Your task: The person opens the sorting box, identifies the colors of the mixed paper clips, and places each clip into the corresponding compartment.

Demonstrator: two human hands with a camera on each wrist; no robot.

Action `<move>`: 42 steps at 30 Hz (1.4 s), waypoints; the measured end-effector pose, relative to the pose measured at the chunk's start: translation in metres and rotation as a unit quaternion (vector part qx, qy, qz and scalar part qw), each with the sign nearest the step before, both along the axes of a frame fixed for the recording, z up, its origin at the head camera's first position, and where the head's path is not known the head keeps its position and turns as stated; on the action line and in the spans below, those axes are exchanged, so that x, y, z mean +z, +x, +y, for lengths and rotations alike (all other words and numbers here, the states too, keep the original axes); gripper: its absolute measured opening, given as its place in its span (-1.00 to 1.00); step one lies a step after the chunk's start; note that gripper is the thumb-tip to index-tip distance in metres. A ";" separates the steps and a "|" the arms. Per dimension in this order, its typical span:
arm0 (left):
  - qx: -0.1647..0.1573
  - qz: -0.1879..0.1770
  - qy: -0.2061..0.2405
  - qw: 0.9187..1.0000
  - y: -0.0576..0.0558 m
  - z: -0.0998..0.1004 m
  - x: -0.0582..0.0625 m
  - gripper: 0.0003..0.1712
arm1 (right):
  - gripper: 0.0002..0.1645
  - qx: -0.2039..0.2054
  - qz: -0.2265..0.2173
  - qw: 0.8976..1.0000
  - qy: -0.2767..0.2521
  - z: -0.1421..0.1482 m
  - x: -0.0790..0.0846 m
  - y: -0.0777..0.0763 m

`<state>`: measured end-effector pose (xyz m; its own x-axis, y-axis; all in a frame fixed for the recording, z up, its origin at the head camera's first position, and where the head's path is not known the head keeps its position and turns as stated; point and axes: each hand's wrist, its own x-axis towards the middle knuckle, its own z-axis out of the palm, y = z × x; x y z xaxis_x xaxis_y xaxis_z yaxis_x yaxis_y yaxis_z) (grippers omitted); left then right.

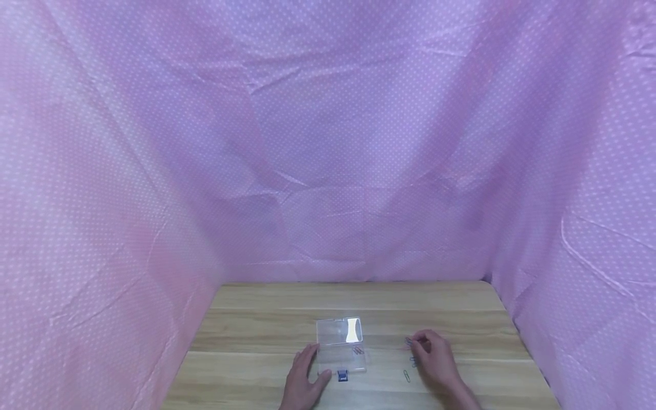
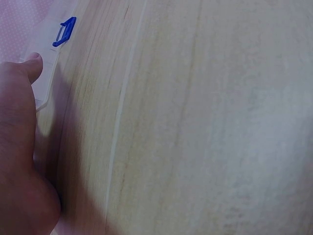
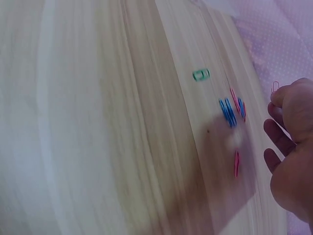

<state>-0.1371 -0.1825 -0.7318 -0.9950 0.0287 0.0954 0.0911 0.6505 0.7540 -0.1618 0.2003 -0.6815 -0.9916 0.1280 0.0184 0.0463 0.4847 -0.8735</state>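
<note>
A clear plastic box lies with its lid flipped back, a few reddish paper clips in its right part. My left hand holds the box at its left side, thumb on the front edge beside the blue latch. To the right, my right hand pinches a pink paper clip between thumb and forefinger, raised over the table. Below that hand lie blue paper clips, a mixed pink and blue bunch, pink clips and green clips.
The wood-grain table carries the box and clips. Pink dotted cloth hangs behind the table and along both sides. Bright light reflects off the right part of the lid.
</note>
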 end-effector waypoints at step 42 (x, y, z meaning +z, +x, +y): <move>-0.007 0.002 -0.008 1.000 -0.004 -0.003 -0.003 -0.12 | -0.92 0.115 0.049 0.992 0.026 -0.096 0.007 0.014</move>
